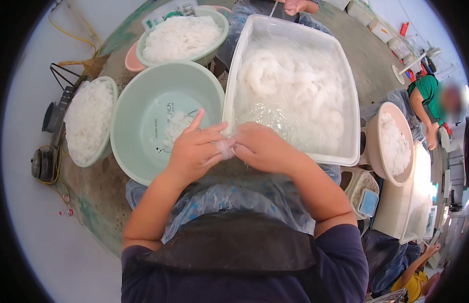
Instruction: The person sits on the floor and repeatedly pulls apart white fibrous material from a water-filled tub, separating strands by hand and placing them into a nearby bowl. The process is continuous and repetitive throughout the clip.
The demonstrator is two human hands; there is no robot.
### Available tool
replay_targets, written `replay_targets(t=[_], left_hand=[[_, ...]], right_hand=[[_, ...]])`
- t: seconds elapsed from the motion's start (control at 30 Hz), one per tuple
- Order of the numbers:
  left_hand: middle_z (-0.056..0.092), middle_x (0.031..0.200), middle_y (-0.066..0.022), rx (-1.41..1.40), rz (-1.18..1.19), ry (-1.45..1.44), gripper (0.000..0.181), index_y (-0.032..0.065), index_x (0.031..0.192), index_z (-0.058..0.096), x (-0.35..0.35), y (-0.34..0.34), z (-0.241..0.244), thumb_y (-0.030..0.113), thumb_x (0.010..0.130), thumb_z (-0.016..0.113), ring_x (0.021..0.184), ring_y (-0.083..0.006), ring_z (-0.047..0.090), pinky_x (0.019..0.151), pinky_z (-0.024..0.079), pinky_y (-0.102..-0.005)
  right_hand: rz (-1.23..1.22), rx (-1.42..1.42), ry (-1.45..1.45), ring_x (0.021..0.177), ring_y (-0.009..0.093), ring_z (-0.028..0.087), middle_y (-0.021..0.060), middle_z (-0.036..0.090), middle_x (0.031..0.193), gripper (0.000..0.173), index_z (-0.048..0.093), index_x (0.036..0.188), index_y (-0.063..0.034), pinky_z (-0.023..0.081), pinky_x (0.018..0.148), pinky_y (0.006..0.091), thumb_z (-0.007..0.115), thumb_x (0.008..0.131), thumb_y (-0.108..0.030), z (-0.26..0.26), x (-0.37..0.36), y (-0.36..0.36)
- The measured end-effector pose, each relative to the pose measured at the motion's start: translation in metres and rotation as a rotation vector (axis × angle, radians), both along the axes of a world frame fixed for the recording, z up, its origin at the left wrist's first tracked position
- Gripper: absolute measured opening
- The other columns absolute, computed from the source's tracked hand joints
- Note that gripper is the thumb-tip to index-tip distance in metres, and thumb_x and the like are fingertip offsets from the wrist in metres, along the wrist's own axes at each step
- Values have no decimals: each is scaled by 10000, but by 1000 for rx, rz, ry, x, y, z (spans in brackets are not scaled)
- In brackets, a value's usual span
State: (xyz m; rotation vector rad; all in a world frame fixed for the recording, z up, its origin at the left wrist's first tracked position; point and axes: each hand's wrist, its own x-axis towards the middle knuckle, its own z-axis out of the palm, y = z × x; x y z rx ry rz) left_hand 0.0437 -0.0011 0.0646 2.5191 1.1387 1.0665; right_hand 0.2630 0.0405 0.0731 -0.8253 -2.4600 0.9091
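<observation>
My left hand [198, 146] is over the right rim of a pale green basin [134, 151], its index finger raised and a wet wad of white fibre [225, 148] wrapped at its other fingers. My right hand [261, 147] pinches the same fibre from the other side, at the near left corner of a white rectangular tub [353, 125]. In that tub, water covers thick coils of soaked white fibre [291, 83]. At the bottom of the green basin lies a small clump of white fibre [177, 128] with a thin dark loop beside it.
Basins heaped with white fibre stand at the far left [115, 94], behind the green basin [225, 30] and at the right [410, 151]. A stool [349, 181] holds a small blue-topped box [368, 202]. A person's hands [295, 7] are beyond the tub; two people work at the right.
</observation>
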Motion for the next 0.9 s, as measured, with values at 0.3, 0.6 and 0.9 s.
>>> replay_targets(t=[0.3,0.6,0.9], left_hand=[[630,1245,-207,-527,-127,-735,108,77,1050,538,8,-10,7,142,986,594,1218,-381,621,1094,419,-555],[560,1200,-218,-546,43,-1162,148,101,1176,413,37,-22,4,221,1096,376,1045,-279,609,895,504,-381],[563,1284,-167,-965,-111,-936,308,114,1295,487,-24,-18,-9,254,1025,537,1124,-258,584,913,482,-408]], right_hand=[[3,-676,563,772,312,594,143,608,772,249,587,945,-36,453,692,420,659,834,-247,-26,6,-18],[150,-690,305,831,274,607,128,620,914,263,603,994,-46,480,753,392,597,871,-280,-20,-13,-24],[-319,-816,643,641,174,485,76,521,658,114,550,699,24,406,613,311,527,727,-85,-9,-13,-4]])
